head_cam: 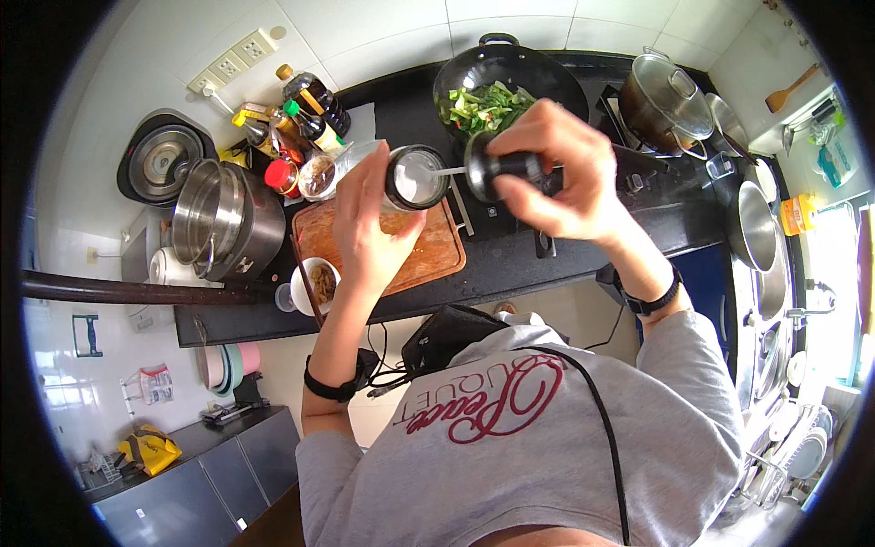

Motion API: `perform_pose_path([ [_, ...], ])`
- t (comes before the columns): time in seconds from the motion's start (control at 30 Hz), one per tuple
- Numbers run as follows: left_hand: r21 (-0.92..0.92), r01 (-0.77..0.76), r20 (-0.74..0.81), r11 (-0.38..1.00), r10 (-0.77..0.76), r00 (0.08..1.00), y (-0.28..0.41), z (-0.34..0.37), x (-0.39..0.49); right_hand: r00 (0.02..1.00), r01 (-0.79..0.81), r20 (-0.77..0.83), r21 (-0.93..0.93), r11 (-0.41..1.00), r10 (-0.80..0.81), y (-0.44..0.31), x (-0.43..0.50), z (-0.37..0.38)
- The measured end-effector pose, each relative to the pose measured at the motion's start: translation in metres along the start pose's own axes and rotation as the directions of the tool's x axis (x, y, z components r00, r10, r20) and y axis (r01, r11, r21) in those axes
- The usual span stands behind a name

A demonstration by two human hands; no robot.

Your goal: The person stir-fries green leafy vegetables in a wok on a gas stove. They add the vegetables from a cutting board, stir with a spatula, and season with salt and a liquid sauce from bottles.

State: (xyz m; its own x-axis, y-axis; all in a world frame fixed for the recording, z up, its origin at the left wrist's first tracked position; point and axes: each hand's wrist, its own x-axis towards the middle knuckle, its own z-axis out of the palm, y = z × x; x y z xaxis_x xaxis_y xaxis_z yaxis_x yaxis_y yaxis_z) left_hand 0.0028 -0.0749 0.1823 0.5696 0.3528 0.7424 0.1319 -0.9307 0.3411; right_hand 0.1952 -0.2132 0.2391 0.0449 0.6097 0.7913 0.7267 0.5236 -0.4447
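A glass jar (414, 176) with a dark rim and white contents is gripped in my left hand (369, 236), its mouth tilted toward me. My right hand (567, 171) holds a black lid (487, 167), from which a thin white spoon stem (448, 171) reaches into the jar. Just beyond the right hand, chopped green vegetables with red bits (489, 106) lie in a black wok (547, 78). Under the left hand is a wooden cutting board (437, 253). Beside that forearm, a white bowl (301, 290) contains brownish food.
Several sauce bottles (311, 126) stand against the back wall, left of the wok. Stacked steel pots (205, 219) are at the counter's left. A lidded pot (663, 102) rests on the right burner, with a steel bowl (752, 225) near the sink.
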Motion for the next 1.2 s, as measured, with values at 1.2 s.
perform_pose_path([
  [1.2,0.044,-0.180,-0.081,0.983,0.183,0.980,0.007,-0.012,0.008,0.991,-0.056,-0.119,-0.015,0.998,0.053,-0.011,-0.018,0.008],
])
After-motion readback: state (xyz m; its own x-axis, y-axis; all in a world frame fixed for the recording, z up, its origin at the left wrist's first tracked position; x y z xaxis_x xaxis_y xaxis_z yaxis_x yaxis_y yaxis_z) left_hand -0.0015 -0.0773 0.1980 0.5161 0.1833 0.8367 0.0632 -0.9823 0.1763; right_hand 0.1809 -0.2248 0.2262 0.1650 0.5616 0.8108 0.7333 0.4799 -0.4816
